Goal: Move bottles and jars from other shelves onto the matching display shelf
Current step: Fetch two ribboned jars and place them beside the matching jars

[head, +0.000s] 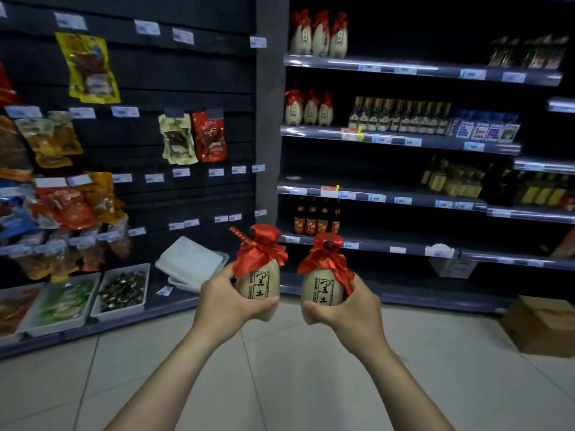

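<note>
Beige ceramic jars (260, 283) (323, 293), glossy red cloth tops, one in each hand (224, 301) (354, 309)

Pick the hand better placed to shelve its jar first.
Probably the right hand: its jar lines up under the matching jars; the left hand is further left, before the pillar.

Matt beige, ceramic-looking: left jar (259, 287), right jar (323, 296). Red cloth wraps (260, 253) satin-shiny. Floor tiles (295, 384) smooth, faint sheen. Pouches (90, 70) glossy plastic. Box (541, 328) matt cardboard.
</note>
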The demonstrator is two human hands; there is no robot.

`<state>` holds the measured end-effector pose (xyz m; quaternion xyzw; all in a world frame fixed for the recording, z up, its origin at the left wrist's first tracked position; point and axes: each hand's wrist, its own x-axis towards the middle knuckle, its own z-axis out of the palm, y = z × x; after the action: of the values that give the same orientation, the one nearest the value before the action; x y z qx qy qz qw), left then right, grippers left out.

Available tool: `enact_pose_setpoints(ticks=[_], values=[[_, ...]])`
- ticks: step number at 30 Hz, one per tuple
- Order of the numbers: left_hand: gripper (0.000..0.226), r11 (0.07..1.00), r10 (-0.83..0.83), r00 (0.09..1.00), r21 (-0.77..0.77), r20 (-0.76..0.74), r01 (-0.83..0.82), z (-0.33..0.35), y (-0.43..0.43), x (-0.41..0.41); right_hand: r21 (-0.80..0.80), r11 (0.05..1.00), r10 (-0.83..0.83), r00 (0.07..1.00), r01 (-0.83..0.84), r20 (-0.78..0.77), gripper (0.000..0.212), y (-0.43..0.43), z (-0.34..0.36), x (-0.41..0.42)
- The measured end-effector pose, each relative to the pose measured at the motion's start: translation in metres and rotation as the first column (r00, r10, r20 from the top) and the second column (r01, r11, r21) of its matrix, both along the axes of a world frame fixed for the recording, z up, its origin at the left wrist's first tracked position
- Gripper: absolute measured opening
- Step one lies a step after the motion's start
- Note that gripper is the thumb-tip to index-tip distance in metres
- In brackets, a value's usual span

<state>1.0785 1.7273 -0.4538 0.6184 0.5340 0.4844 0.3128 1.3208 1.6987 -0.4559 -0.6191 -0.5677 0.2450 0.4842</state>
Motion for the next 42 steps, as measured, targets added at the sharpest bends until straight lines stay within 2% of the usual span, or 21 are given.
enact_pose_setpoints(ticks=[4, 8, 11, 18, 26, 32, 39, 42], values=[[0.068, 1.0, 0.009, 0.999, -0.017, 0.043, -0.008, 0.006, 0.104, 0.054, -0.002, 1.0, -0.001, 1.0, 0.001, -0.015, 0.067, 0.096, 0.01, 0.045], [0.069, 1.0, -0.001, 1.0, 0.026, -0.011, 0.001, 0.018, 0.186, 0.097, -0.01, 1.0, -0.014, 1.0, 0.014, -0.027, 0.069, 0.179, 0.016, 0.085], [0.075, 1.0, -0.016, 0.999, 0.003, -0.046, 0.016, 0.023, 0.245, 0.122, -0.012, 1.0, -0.023, 0.999, 0.023, -0.034, 0.068, 0.239, 0.017, 0.113], [0.072, 0.999, 0.016, 0.996, 0.049, -0.09, -0.011, 0.03, 0.392, 0.188, 0.037, 0.999, 0.023, 1.0, -0.023, -0.002, 0.066, 0.389, 0.025, 0.176], [0.06, 0.998, 0.049, 0.996, 0.045, -0.075, -0.045, 0.047, 0.553, 0.257, 0.095, 0.994, 0.06, 0.997, -0.056, -0.039, 0.061, 0.566, 0.046, 0.24], [0.061, 0.993, 0.113, 0.989, 0.041, -0.094, -0.11, 0.061, 0.639, 0.281, 0.127, 0.987, 0.105, 0.994, -0.102, -0.014, 0.058, 0.662, 0.061, 0.259], [0.059, 0.984, 0.143, 0.985, 0.12, -0.102, -0.13, 0.092, 0.748, 0.276, 0.177, 0.98, 0.1, 0.993, -0.088, -0.061, 0.06, 0.767, 0.081, 0.252], [0.054, 0.977, 0.138, 0.987, 0.175, -0.088, -0.121, 0.116, 0.796, 0.27, 0.224, 0.972, 0.074, 0.997, -0.065, -0.033, 0.062, 0.809, 0.101, 0.244]])
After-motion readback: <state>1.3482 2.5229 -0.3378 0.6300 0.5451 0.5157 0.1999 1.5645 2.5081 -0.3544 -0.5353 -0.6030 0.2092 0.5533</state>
